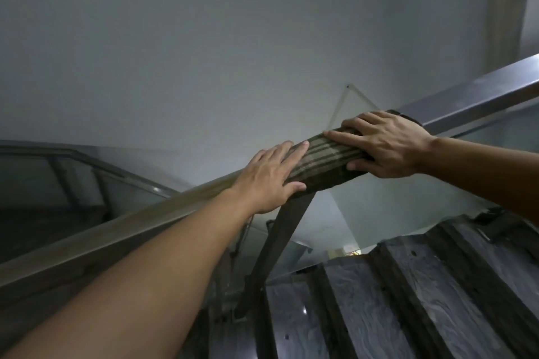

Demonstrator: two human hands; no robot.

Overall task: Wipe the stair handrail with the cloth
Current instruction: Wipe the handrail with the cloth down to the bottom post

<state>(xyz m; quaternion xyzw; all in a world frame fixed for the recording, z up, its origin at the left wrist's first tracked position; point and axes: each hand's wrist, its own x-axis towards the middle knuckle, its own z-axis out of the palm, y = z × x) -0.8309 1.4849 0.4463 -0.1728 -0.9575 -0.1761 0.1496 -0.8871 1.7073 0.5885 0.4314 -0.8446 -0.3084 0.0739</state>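
Wall [204, 38] behind; stairs [423, 285] below; handrail [472, 90] slanting across; striped cloth [323, 159] wrapped round handrail mid-span; left hand [271, 178] and right hand [388, 146] clasping cloth ends; risk: loose grip lets cloth bunch, slip off.

Head camera looks closely down along the handrail [472, 90].
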